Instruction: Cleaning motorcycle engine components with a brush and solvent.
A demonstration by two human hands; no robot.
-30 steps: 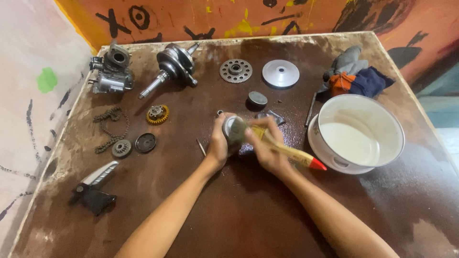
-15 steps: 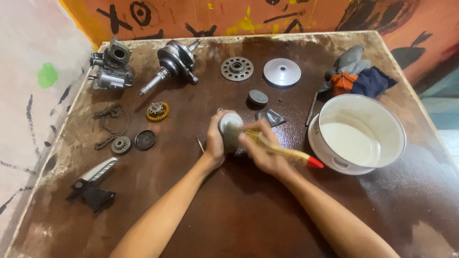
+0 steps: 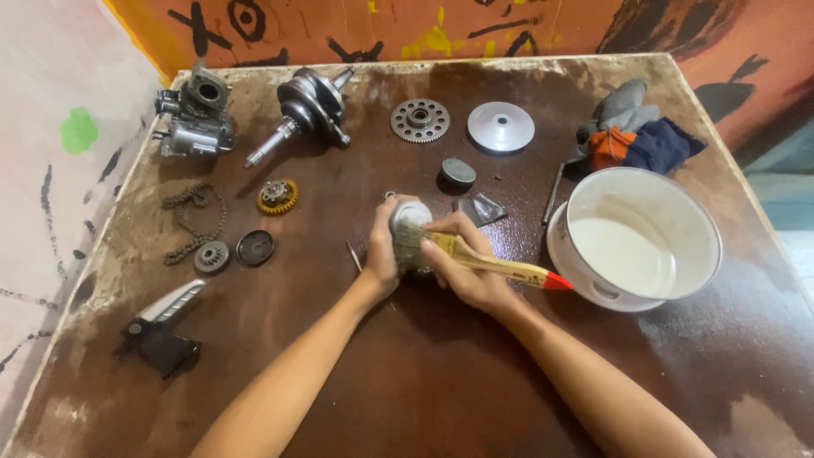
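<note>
Between both hands sits a rounded, pale-grey metal part (image 3: pixel 413 215).

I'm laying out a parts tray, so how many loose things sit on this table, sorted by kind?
Toothed gears: 3 — grey, yellow, small one
Plain discs and caps: 3 — silver, dark, black
Chains: 1
Big engine pieces: 2
Bowls: 1
Total: 10

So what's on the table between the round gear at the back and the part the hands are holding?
In the head view, a small dark round cap lies between the gear and the held metal part.
</note>
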